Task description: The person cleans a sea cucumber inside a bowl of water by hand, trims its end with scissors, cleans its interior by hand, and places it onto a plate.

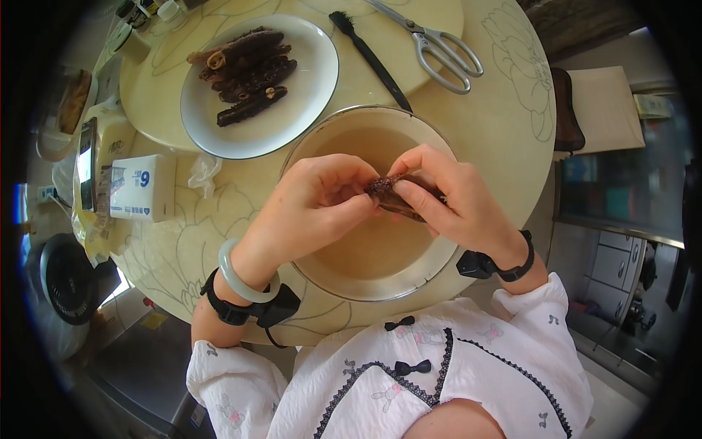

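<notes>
Head view: I see the left grip (322,199) and the right grip (455,196) both pinched on a dark, bumpy piece (383,188), held above a basin (380,288) of tan liquid (358,257). Fingers cover much of it, so I can't make out its full shape. Beyond the basin, a plate (316,82) of similar pieces (252,67), a brush (374,63) and scissors (417,31) rest on the surface (227,219).

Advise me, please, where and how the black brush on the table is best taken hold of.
The black brush is probably best gripped on the near half of its handle, from the person's side, by the right hand once it frees itself from the dark piece. The bristles point away, and the long handle slants down toward the basin.
</notes>
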`<state>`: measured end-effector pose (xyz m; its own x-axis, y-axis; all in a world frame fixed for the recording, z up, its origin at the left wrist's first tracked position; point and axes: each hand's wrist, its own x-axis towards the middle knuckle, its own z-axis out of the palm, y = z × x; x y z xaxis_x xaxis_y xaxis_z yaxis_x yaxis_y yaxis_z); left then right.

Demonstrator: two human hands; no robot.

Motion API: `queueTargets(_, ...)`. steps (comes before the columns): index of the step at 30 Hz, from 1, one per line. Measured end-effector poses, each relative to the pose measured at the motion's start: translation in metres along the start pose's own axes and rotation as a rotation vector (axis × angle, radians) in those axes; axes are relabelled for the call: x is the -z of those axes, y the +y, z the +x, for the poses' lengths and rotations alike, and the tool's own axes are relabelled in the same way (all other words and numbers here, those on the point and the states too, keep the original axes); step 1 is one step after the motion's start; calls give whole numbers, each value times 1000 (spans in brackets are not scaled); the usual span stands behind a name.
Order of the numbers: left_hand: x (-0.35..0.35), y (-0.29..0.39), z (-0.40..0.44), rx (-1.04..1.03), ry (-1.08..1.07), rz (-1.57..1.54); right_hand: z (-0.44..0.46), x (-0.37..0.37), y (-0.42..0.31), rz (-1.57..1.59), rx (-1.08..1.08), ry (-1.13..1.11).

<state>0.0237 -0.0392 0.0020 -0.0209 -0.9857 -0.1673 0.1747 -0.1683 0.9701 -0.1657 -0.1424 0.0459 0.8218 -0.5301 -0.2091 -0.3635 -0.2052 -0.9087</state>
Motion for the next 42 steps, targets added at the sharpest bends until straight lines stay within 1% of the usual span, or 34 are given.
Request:
queueTargets(1, 0, 0, 0, 7, 4, 28, 1, -1, 5, 1, 0, 0)
queueTargets(2, 0, 2, -1, 7, 4, 29, 3, -2, 15, -90, 165, 47)
queueTargets(3, 0, 6, -2, 65, -6, 59, 5, -3, 18, -182, 329, 93)
queueTargets(4, -1, 8, -3, 124, -15, 89, 3, -3, 16, -182, 329, 93)
queueTargets(6, -1, 8, -3, 114, -10, 131, -1, -5, 7, -153, 201, 57)
queueTargets(7, -1, 8, -3, 104, -5, 174, 0, -5, 8, -152, 200, 57)
queueTargets(10, -2, 8, -3, 102, 4, 174, 2, -6, 11, -86, 190, 80)
queueTargets(12, -3, 13, -3, 120, -5, 215, 2, -5, 10, -4, 134, 61)
queueTargets(17, -4, 13, -2, 139, -26, 305, 1, -4, 9, 18, 111, 39)
queueTargets(19, -5, 10, -2, 100, -30, 57, 1, -4, 9, 34, 107, 38)
queueTargets(21, -4, 14, -2, 120, -47, 15, 2, -4, 7, 30, 74, 11)
queueTargets(22, -3, 16, -1, 140, -63, -28, 2, -5, 8, 31, 75, 10)
queueTargets(24, -2, 14, -1, 135, -64, -42, 2, -5, 10, -20, 159, 41)
queueTargets(28, 0, 16, -2, 152, -65, -18, 0, -4, 3, -35, 141, 13)
queueTargets(29, 1, 16, -2, 152, -65, -18, -1, -5, 2, -37, 167, 25)
queueTargets(35, 4, 9, -2, 64, -100, -134, -1, -7, 4, -51, 220, 32)
queueTargets(38, 4, 11, -2, 73, -115, -135, -3, -7, 3, -29, 212, 21)
queueTargets(40, 5, 15, -2, 152, -131, -73, -3, -7, 4, -15, 198, 11)
queueTargets(42, 3, 15, -4, 145, -112, -63, -2, -9, 9, -26, 250, 43)
